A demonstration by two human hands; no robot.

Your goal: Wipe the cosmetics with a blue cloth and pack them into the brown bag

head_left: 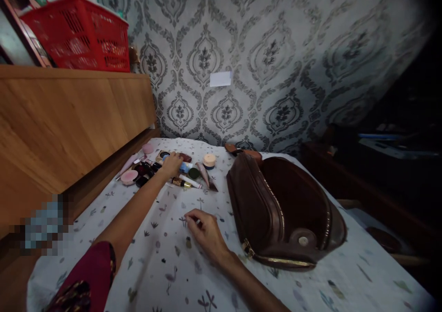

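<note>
My left hand [171, 164] reaches into a spread of cosmetics at the far side of the sheet. Its fingers are closed over a blue-and-white tube [185, 167], which shows on both sides of them. Around it lie a pink round compact [129, 177], a dark green round lid [193, 173], a white tube [189, 182], a gold-capped bottle [181, 183] and a beige-lidded jar [209, 160]. My right hand [207, 234] is loosely curled just above or on the sheet, nothing visible in it. Beside it, the brown toiletry bag [255, 206] stands unzipped.
A patterned white sheet [155, 266] covers the surface. A wooden cabinet [69, 128] borders it on the left, with a red basket [90, 36] on top. Behind the bag lies a brown sandal-like item [253, 154] near the papered wall [241, 109]. Dark furniture stands right.
</note>
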